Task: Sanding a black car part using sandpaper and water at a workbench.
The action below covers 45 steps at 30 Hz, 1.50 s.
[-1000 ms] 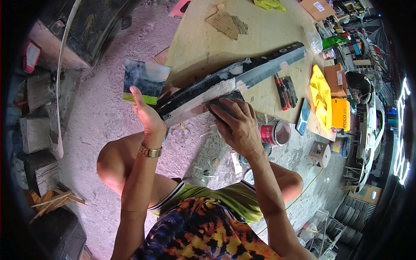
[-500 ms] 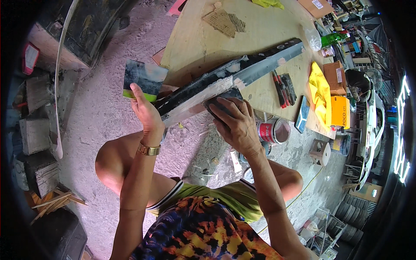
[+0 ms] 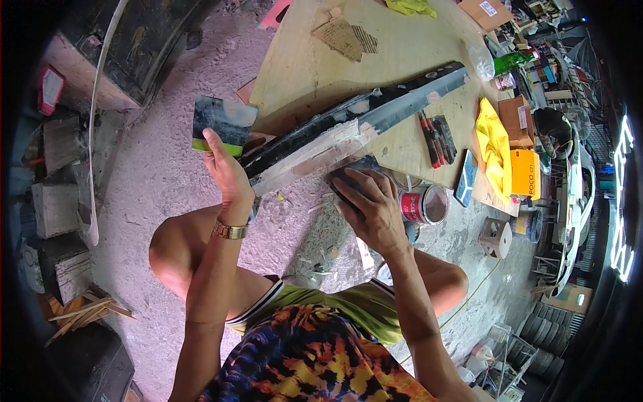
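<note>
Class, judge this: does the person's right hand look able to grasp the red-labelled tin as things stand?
Probably not yet: the tin shows close beside the right hand, nothing visible between them, but that hand holds a dark block.

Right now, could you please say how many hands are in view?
2: the left hand at the near end of the long bar, the right hand on the dark block.

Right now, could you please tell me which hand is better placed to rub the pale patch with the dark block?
Probably the right hand: it holds the dark block beside the pale patch on the bar. The left hand is at the bar's left end, near a dark plate.
</note>
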Each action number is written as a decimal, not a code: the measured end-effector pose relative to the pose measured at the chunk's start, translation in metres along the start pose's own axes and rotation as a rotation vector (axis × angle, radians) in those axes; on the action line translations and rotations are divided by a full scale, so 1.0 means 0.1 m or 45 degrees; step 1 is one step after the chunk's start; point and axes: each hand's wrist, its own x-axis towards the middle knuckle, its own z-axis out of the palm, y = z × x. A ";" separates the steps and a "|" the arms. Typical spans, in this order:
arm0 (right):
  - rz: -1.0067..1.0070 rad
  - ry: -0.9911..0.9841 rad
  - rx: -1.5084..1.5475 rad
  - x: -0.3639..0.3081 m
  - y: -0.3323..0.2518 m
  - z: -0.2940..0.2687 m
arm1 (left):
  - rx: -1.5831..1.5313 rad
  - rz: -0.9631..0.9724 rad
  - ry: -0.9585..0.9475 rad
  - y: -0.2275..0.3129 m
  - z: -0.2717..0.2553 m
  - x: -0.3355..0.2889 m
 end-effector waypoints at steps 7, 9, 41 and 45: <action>0.096 0.064 -0.004 -0.02 0.19 -0.05 | -0.108 -0.026 -0.069 0.03 0.01 -0.06; 0.094 0.065 -0.008 0.04 0.23 -0.05 | -0.035 0.022 -0.042 -0.01 -0.01 -0.03; -0.020 0.006 0.002 0.04 0.41 0.03 | 0.103 -0.049 -0.029 -0.05 -0.03 0.00; 0.024 -0.005 0.022 -0.08 0.33 -0.01 | 0.137 -0.005 0.006 0.00 -0.03 -0.02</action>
